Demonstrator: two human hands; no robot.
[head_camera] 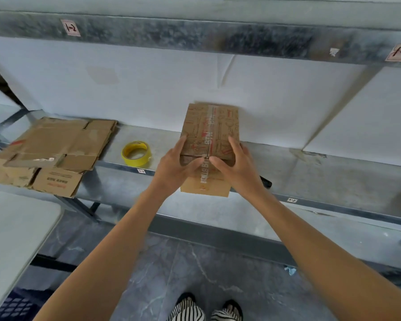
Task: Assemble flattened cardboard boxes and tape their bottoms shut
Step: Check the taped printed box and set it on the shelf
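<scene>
On shelf (310, 174): cardboard box (210, 133) at front edge; tape roll (136, 154) just left of it; stack of flattened boxes (56, 144) farther left; left hand (174, 169) and right hand (237, 169) flanking box's near end.

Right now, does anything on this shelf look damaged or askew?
Yes: the flattened boxes at left are creased and torn, stacked crookedly, overhanging the shelf edge. The taped box held between the left hand and right hand looks sound.
</scene>
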